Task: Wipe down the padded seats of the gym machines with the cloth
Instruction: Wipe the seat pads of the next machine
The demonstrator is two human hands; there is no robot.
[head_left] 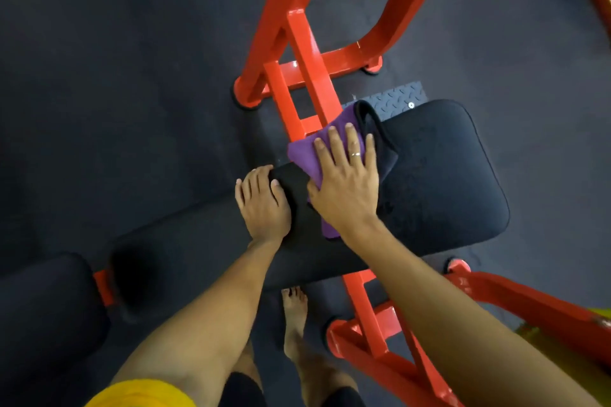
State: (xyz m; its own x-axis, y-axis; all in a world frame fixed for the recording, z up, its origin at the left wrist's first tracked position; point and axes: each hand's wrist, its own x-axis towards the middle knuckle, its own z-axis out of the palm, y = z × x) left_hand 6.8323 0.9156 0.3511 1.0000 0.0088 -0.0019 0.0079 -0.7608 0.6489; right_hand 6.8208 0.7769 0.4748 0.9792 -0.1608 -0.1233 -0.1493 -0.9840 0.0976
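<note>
Cloth (pixel 302 155): purple, folded, with a black layer showing along its far edge. Lies flat on the padded seat (pixel 446 182), directly under the right grip.

Right grip (pixel 347 175): palm down on the cloth, fingers straight and slightly spread, pressing it to the seat and clasping nothing. One finger wears a ring.

Left grip (pixel 263 201): near the right grip on its left, not touching it, a strip of black pad between them. Fingers curl over the seat's left corner, thumb on top, clamped on the pad edge.

Padded seat: black with rounded corners. Most of its bare surface is to the right of the right grip.

Red frame (pixel 310 53): beyond both grips, running under the seat.

Tread plate (pixel 400 97): grey, just beyond the right grip's fingertips, partly hidden by the seat's far edge.

Second black pad (pixel 43 314): well left of the left grip, nearer the person.

Bare foot (pixel 294 314): on the dark floor (pixel 115 59), between the two forearms.
</note>
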